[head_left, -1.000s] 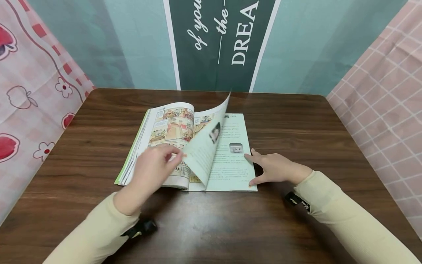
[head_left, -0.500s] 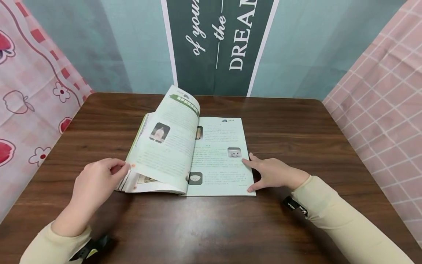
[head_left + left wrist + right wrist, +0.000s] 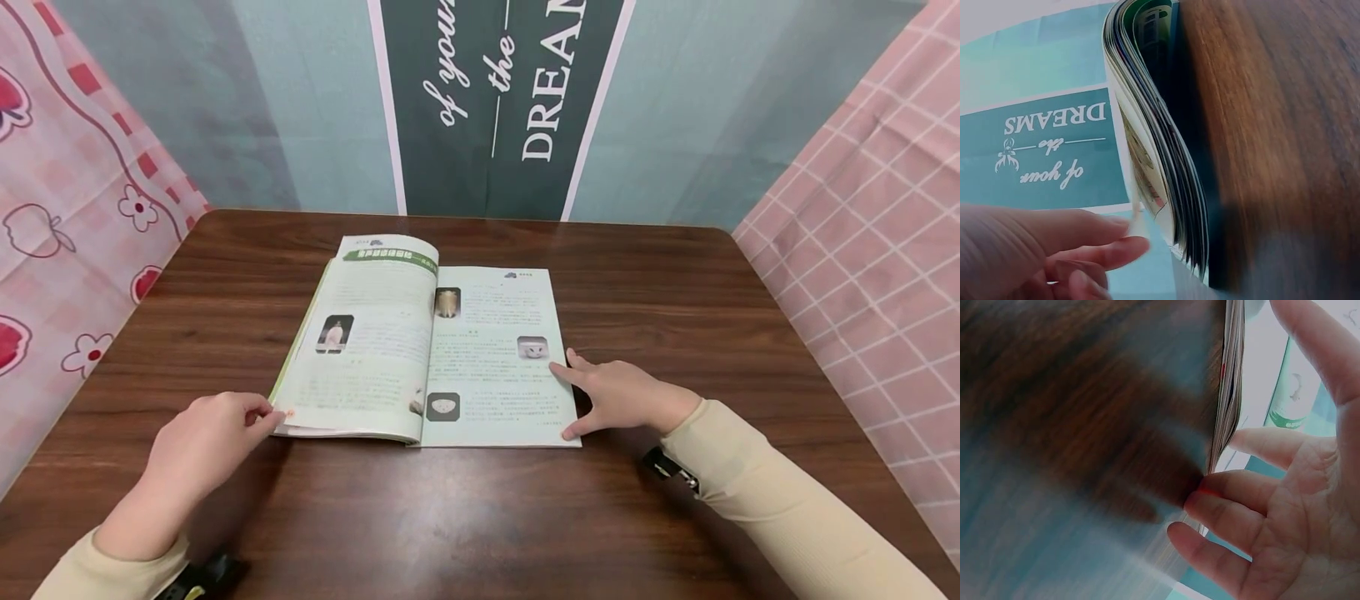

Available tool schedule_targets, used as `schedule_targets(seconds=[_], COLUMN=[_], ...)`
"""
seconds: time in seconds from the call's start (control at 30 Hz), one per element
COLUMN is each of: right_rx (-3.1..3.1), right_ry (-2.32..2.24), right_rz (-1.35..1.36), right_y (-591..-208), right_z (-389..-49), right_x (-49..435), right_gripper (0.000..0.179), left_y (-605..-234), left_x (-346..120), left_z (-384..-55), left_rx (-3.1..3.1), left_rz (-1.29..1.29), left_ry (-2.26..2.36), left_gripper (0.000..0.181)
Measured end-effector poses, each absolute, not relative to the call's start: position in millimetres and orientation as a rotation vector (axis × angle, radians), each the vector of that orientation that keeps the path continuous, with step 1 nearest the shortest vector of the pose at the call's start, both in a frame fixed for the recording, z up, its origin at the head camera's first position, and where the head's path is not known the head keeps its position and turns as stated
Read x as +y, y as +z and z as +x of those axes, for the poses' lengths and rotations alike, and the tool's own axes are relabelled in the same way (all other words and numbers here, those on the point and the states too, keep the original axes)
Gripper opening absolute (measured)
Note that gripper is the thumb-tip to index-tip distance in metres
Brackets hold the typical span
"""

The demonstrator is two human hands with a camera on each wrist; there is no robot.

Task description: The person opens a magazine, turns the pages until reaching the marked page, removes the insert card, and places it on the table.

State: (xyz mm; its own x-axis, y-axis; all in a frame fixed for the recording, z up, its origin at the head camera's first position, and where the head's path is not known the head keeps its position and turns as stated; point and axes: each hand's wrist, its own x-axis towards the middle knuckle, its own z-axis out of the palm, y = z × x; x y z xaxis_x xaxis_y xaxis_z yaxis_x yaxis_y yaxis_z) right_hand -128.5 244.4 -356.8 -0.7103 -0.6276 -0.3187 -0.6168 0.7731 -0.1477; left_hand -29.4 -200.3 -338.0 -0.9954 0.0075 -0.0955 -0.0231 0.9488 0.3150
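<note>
An open magazine (image 3: 491, 358) lies on the table, with printed text and small photos on both pages. My left hand (image 3: 210, 442) is at the lower left corner of the left page (image 3: 375, 333). In the left wrist view its thumb and index finger pinch the corner of that page, which stands slightly off the stack of pages (image 3: 1160, 150) below. On the other side, my right hand (image 3: 618, 396) rests with spread fingers along the right page's outer edge, thumb near the lower corner. In the right wrist view its fingers (image 3: 1229, 519) touch the magazine's edge.
The brown wooden table (image 3: 480, 517) carries the magazine. Behind it hangs a blue-green cloth (image 3: 315, 100) with white lettering. Pink patterned cloths flank the table on the left (image 3: 75, 250) and the right (image 3: 862, 250).
My left hand has carried a page from right to left by its corner, over the comic page, and lowered it onto the left stack. The right hand has stayed at the right edge.
</note>
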Motion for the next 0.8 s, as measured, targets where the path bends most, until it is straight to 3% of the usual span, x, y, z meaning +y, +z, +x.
schedule_targets(seconds=[0.53,0.67,0.8], right_rx=[2.659,2.689,2.728], right_ry=[-0.031,-0.062,-0.047], right_rz=[-0.907,-0.913,-0.982], right_y=[-357.2,-355.1,-353.8], right_z=[-126.2,-127.3,-129.0], right_x=[240.6,239.6,239.3], right_gripper=[0.092,0.076,0.046], left_y=[-335.7,-331.1,-326.1], left_x=[-195.8,-186.8,-173.5], left_z=[-37.8,-41.1,-44.9], left_rx=[2.959,3.008,3.046], left_rz=[0.016,0.063,0.159], left_ry=[0.438,0.528,0.673], left_gripper=[0.028,0.038,0.036])
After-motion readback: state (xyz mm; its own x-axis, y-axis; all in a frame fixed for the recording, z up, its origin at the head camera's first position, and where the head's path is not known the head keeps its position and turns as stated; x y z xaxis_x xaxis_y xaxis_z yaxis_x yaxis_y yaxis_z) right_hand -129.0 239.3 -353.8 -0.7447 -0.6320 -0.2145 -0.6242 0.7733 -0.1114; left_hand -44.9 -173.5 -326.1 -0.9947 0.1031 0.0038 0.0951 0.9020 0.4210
